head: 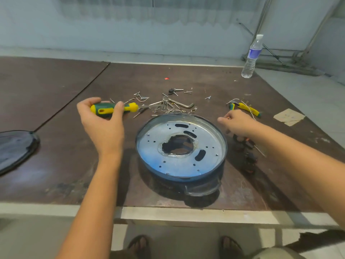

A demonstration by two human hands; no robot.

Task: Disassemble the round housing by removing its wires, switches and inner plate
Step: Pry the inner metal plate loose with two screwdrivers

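Round housing (203, 184) near the middle of the table's (56, 165) front edge, inner plate (158, 156) seated inside. Left hand (102, 124) grips a green-and-yellow screwdriver (113, 108). Right hand (238, 124), fingers curled down over loose switches and wires (246, 152) just right of the housing; grasp cannot be told

Your left hand (101, 122) is held up with its back toward you, thumb and fingers curled round the handle of the screwdriver (113, 108). Its bare forearm stretches straight forward from the bottom of the view. Your right hand (238, 125) reaches in from the right, knuckles up and fingers bent downward. Whether they pinch anything is unclear.
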